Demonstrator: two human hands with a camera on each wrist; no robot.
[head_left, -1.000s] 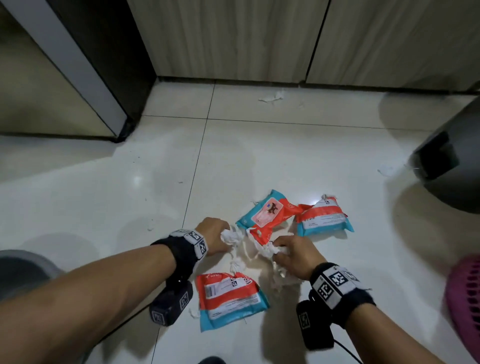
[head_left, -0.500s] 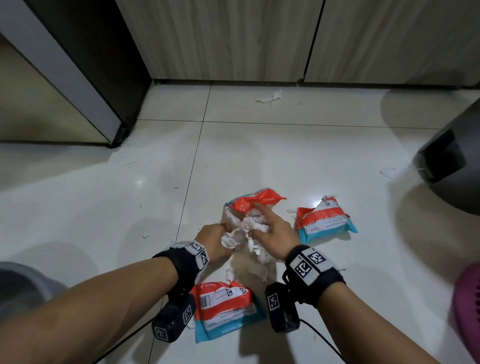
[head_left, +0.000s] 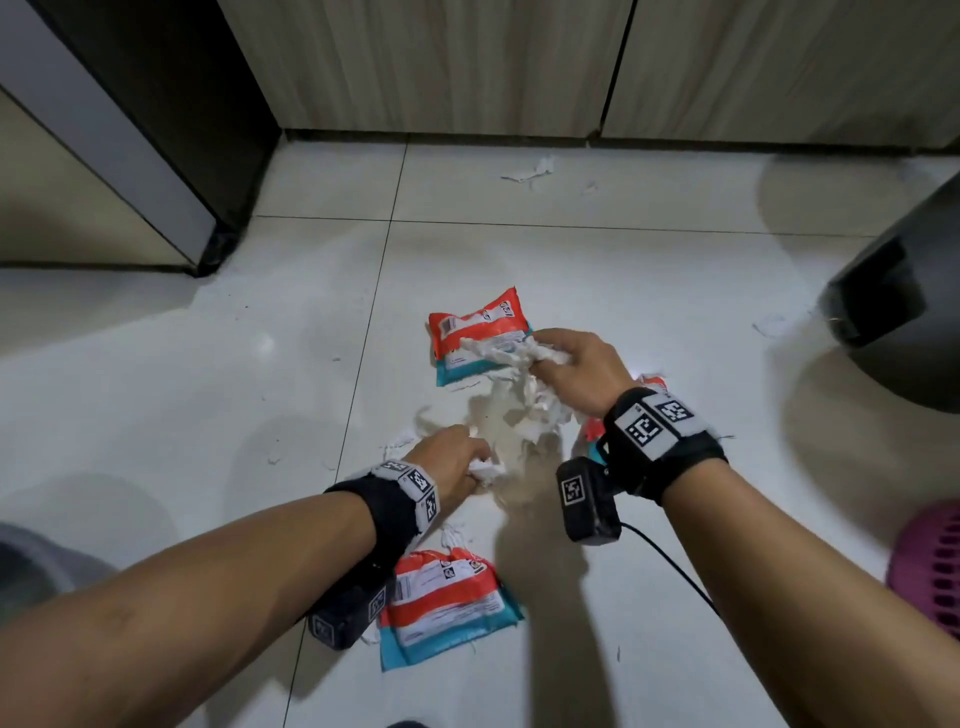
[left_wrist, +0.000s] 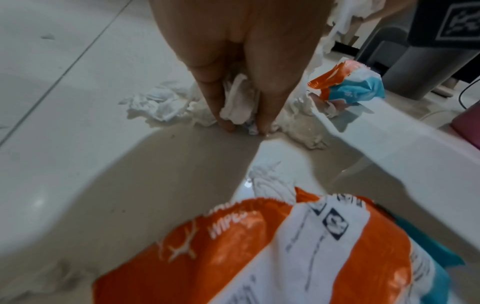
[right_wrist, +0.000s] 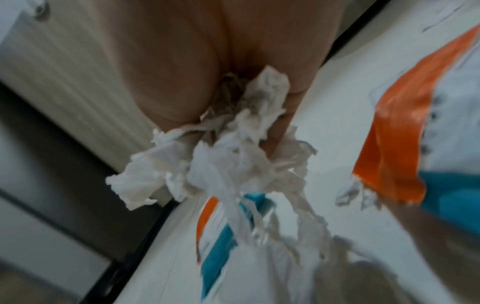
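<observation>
**Head view.** The left hand (head_left: 447, 462) is low at the floor (head_left: 156, 389), clenched round a small wad of wipes (head_left: 519, 415). The right hand (head_left: 576, 369) is raised over the far pack (head_left: 467, 332), its fist full of the same white tangle. The wipes stretch and sag between the two hands, and the low part lies on the tile. The near pack (head_left: 447, 603) lies under the left wrist. A third pack (head_left: 652, 383) peeps from behind the right wrist.

The likely trouble is tearing. If the hands pull further apart, the thin sheets will probably rip and shed more scraps onto the floor. The trailing end could also snag the far pack and drag it.

**Left wrist view.** The fingers (left_wrist: 215, 98) pinch a wad (left_wrist: 239, 102) against the tile. Another crumpled clump (left_wrist: 158, 105) lies loose just beside them, outside the grip, and a lift would likely leave it behind.

**Right wrist view.** This view is blurred. The wipes (right_wrist: 233, 144) spill out of the closed hand (right_wrist: 194, 61) in loose strands, and those strands may slip free.

**Against half a second ago.** The hands were then close together at the pile. Now the right hand has moved up and to the right, and the left has drawn back toward the near pack. The far pack, then crumpled under the fingers, lies flat with its label up. The third pack is now mostly covered.
</observation>
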